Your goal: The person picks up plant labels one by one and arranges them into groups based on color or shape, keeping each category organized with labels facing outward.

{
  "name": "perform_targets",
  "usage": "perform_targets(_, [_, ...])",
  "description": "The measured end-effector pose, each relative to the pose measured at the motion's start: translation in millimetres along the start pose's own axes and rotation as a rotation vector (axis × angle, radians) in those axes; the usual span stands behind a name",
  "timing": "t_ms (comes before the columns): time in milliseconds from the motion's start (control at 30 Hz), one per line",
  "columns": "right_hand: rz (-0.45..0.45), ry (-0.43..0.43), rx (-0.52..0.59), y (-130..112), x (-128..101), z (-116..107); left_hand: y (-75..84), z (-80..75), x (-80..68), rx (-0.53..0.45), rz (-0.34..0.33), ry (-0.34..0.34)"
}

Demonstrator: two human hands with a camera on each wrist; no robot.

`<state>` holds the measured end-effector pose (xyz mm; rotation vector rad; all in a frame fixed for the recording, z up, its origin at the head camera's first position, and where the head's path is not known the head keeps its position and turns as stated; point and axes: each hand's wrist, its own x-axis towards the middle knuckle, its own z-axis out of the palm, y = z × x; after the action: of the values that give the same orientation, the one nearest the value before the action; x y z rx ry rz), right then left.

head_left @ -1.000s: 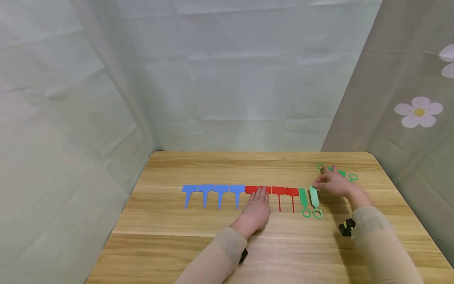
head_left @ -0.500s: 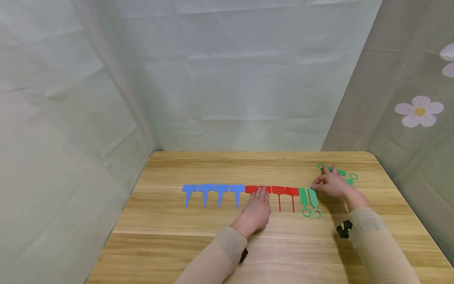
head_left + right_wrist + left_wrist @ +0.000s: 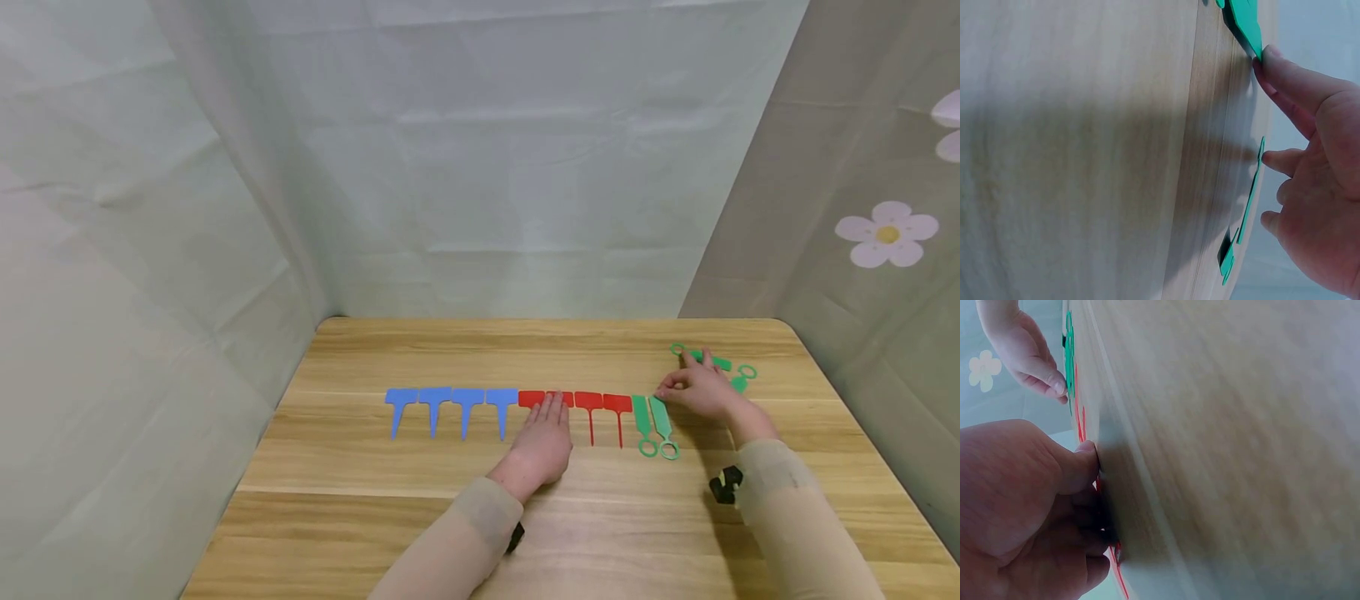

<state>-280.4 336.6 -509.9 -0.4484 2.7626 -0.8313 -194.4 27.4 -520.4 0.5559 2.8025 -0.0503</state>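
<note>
- We are resting our left hand (image 3: 546,440) flat on the wooden table (image 3: 360,517), just nearer to us than the row of tags, with the fingers straight and gripping nothing; the fingertips are lying over the second of the red tags (image 3: 588,408).
- We are taking the row as our landmark: it is running across the table with four blue tags (image 3: 450,402) at its left end, the red ones in the middle, and two green loop tags at its right end.
- We are touching the top end of the outermost green loop tag (image 3: 663,423), the last one at the right end of the row, with our right hand (image 3: 701,390). The forefinger and thumb are lightly curled, with their tips at the tag's upper end; the right wrist view is showing a fingertip (image 3: 1272,59) against the tag's edge, and we cannot tell whether it is a pinch or only a touch.
- The tag itself is lying flat on the table, just beside its green neighbour (image 3: 642,422).
- Beyond the row's right end, behind our right hand, more loose green tags (image 3: 731,369) are lying near the far right corner.
</note>
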Motion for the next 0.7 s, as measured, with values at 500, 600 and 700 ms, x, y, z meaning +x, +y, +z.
perform_targets(500, [0.013, 0.015, 0.007, -2.8, -3.0, 0.1, 1.1, -1.6, -0.6, 0.024, -0.006, 0.0])
perform_targets(600, [0.014, 0.02, 0.006, -2.4, -3.4, 0.1, 2.2, -2.5, -0.7, 0.036, -0.012, 0.009])
perform_targets(700, [0.014, 0.025, 0.002, -1.3, -3.6, -0.1, 3.2, -3.3, -1.1, 0.055, -0.015, 0.026])
